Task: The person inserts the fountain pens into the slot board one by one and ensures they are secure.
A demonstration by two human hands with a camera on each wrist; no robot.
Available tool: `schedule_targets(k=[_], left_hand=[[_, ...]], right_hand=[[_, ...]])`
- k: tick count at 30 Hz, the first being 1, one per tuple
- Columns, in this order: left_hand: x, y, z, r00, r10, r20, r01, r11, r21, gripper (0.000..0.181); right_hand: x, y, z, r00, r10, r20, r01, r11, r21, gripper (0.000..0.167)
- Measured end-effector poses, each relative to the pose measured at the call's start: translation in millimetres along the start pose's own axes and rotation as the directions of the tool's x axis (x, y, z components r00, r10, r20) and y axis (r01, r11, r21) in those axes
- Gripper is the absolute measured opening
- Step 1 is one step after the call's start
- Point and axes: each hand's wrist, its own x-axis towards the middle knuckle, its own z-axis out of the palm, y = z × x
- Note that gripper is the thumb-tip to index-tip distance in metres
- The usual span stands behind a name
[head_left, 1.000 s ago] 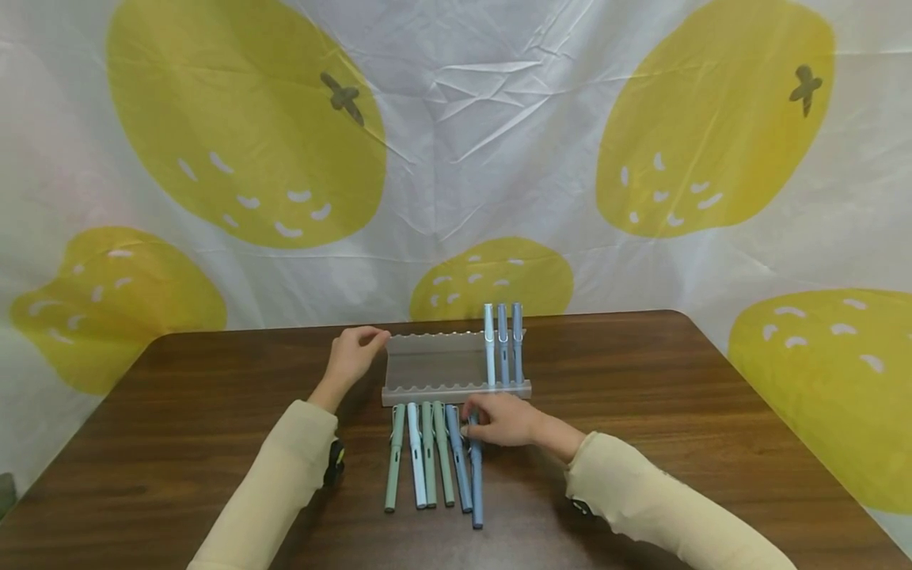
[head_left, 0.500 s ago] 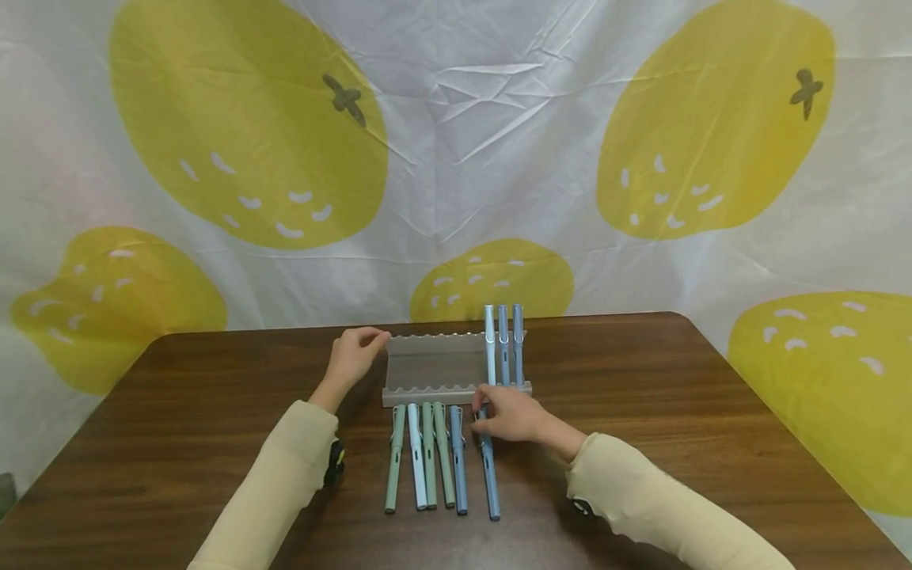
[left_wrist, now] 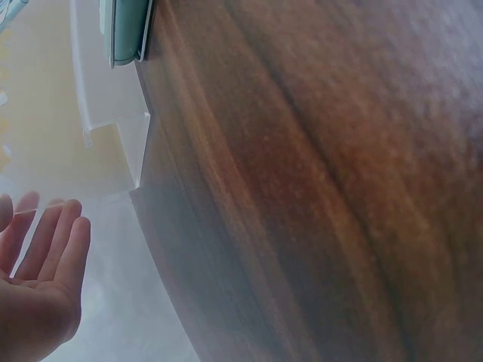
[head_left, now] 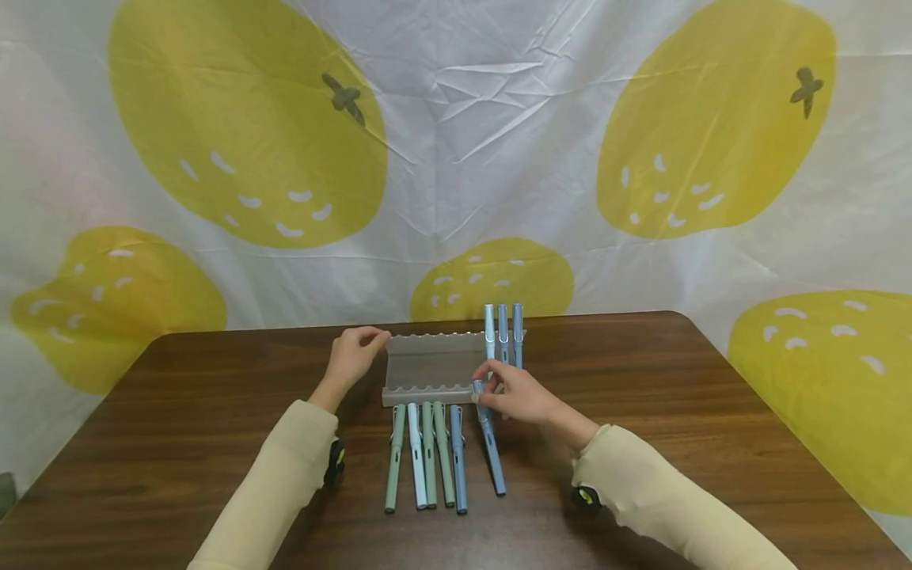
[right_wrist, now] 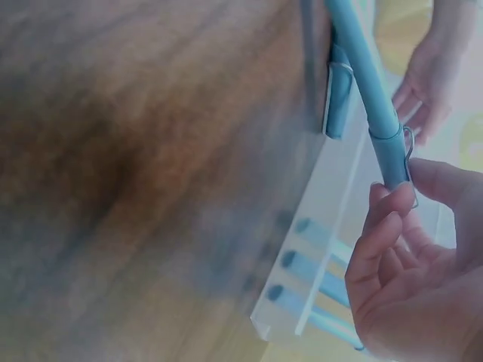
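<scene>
My right hand (head_left: 518,393) pinches a blue pen (head_left: 492,451) by its cap end, in front of the rack. In the right wrist view the thumb and fingertips meet at the clip of this blue pen (right_wrist: 370,83). My left hand (head_left: 351,356) holds the top left corner of a translucent pen rack (head_left: 435,368) with notched edges. Through the left wrist view, the left hand (left_wrist: 45,279) shows at the rack's end. Three pens, one pale blue pen (head_left: 489,332) and two darker ones, stand leaning in the rack's right end, partly hidden by my right hand.
Before the rack several pens lie side by side: green pens (head_left: 394,467), a pale blue pen (head_left: 416,459) and a blue pen (head_left: 458,463). The brown wooden table (head_left: 228,443) ends at a white curtain (head_left: 442,182) printed with yellow fruit.
My right hand has drawn the blue pen away from the row to the right, then raised its cap end toward the rack. My left hand has stayed on the rack's corner.
</scene>
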Motion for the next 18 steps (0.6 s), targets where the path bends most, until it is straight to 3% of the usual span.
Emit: schedule_targets(k=[4, 10, 18], left_hand=[[0.1, -0.2, 0.2, 1.000, -0.003, -0.002, 0.003, 1.000, -0.001, 0.029], [0.1, -0.4, 0.3, 1.000, 0.002, 0.000, -0.002, 1.000, -0.006, 0.029], [0.7, -1.0, 0.7, 1.000, 0.004, -0.002, -0.004, 1.000, 0.002, 0.030]], right_hand=[[2.1, -2.5, -4.9, 1.000, -0.003, -0.025, 0.005, 0.998, 0.056, 0.028], [-3.7, -31.7, -15.7, 0.998, -0.023, -0.052, 0.029, 0.993, 0.112, 0.024], [13.1, -5.3, -21.3, 0.991, -0.070, -0.110, 0.079, 0.993, 0.082, 0.025]])
